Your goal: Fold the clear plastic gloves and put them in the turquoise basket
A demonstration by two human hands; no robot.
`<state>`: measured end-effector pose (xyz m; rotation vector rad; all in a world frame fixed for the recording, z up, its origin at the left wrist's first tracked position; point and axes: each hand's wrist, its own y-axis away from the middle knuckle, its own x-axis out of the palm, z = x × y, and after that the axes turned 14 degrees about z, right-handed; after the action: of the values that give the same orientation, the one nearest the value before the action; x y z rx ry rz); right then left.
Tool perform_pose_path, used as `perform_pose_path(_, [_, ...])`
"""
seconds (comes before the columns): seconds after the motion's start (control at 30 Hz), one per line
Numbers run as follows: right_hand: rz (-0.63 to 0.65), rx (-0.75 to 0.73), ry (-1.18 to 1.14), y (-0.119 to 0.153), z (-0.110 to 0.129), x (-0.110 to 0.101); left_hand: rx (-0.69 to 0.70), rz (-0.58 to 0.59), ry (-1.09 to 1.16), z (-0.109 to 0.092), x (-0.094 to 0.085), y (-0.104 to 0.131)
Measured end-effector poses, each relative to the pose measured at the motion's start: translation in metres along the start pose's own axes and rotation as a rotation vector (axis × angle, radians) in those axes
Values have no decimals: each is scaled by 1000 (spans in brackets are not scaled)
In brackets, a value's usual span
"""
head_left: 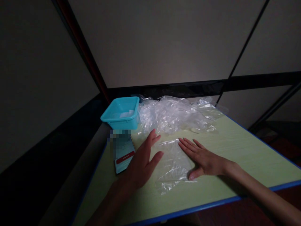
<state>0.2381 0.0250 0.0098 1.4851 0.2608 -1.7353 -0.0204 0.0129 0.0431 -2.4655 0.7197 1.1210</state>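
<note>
A clear plastic bag (172, 161) lies spread on the pale green table (237, 147). My right hand (201, 158) rests flat on the bag's right side, its fingers stretched out and the thumb near the lower right corner. To the left of the bag is my left hand (145, 160), turned on its side, thumb and fingers apart, with nothing in it. It appears to hover just above the table; whether it touches the bag's left edge I cannot tell.
Behind the bag is a heap of crumpled clear plastic bags (174, 114). At the back left stands a turquoise plastic basin (121, 121) with something whitish inside. A phone (123, 157) with a lit screen lies before it. Large pale panels (164, 47) rise behind the table.
</note>
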Motion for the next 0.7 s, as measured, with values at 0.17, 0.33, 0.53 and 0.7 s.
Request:
perform_pose_path(0.17, [2, 13, -7, 0, 0, 1, -45, -6, 26, 12, 6, 13])
perform_pose_path(0.33, [8, 11, -15, 0, 0, 0, -25, 66, -46, 21, 21, 10])
perform_pose_path(0.53, [22, 23, -17, 1, 2, -2, -15, 86, -95, 22, 21, 9])
perform_pose_path(0.7, [-4, -3, -3, 2, -1, 0, -1, 83, -105, 23, 22, 9])
